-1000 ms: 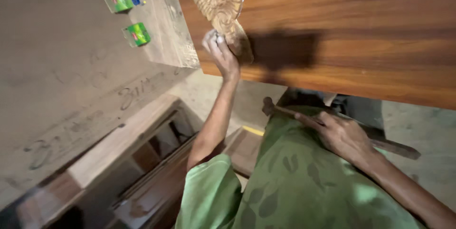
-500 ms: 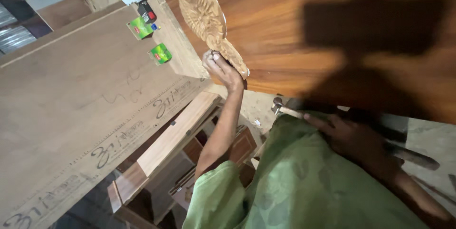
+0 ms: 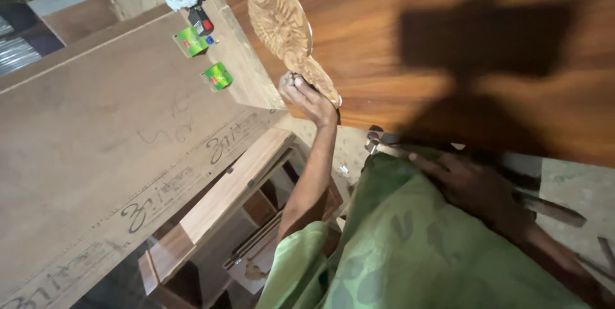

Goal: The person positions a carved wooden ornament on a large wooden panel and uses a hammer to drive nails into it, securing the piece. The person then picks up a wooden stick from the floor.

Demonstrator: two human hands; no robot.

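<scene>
- The left hand (image 3: 306,96) is clenched around the bottom tip of a carved piece (image 3: 282,24); the piece rests against the brown board (image 3: 410,21)
- The right hand (image 3: 471,184) lies on a hammer (image 3: 384,146) by the green cloth (image 3: 410,245); fingers curl round its handle
- Two green packs (image 3: 218,76) sit on the big plank (image 3: 96,136), well apart from the hands

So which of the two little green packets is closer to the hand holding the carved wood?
The lower green packet, just left of the left hand; the other green packet lies farther up.
</scene>
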